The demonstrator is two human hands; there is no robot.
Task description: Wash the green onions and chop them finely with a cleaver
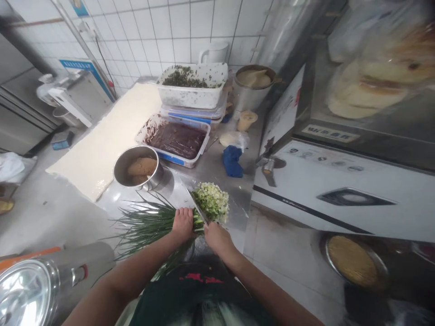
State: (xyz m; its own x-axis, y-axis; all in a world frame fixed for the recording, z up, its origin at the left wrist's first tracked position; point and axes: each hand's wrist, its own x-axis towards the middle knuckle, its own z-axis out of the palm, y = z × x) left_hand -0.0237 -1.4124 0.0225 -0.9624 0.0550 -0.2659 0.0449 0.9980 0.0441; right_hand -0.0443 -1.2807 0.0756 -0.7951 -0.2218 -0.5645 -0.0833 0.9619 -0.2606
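Note:
My left hand [182, 224] grips a long bunch of green onions [149, 224], which lies across the steel counter [217, 190] with its leaves fanning out to the left. My right hand [217, 238] is closed around the handle of a broad kitchen knife [195, 206], and the hand hides most of the handle. The blade stands on its edge against the cut end of the bunch. Just beyond it sits a heap of chopped green onion [211, 202].
Nearby stand a steel bowl of dough [137, 166], a plastic tub of dark red paste [175, 140], and a white tub of chopped greens [192, 86]. A flat dough sheet [102, 140] lies to the left. A blue cloth [232, 160] and a white machine [340, 181] are on the right.

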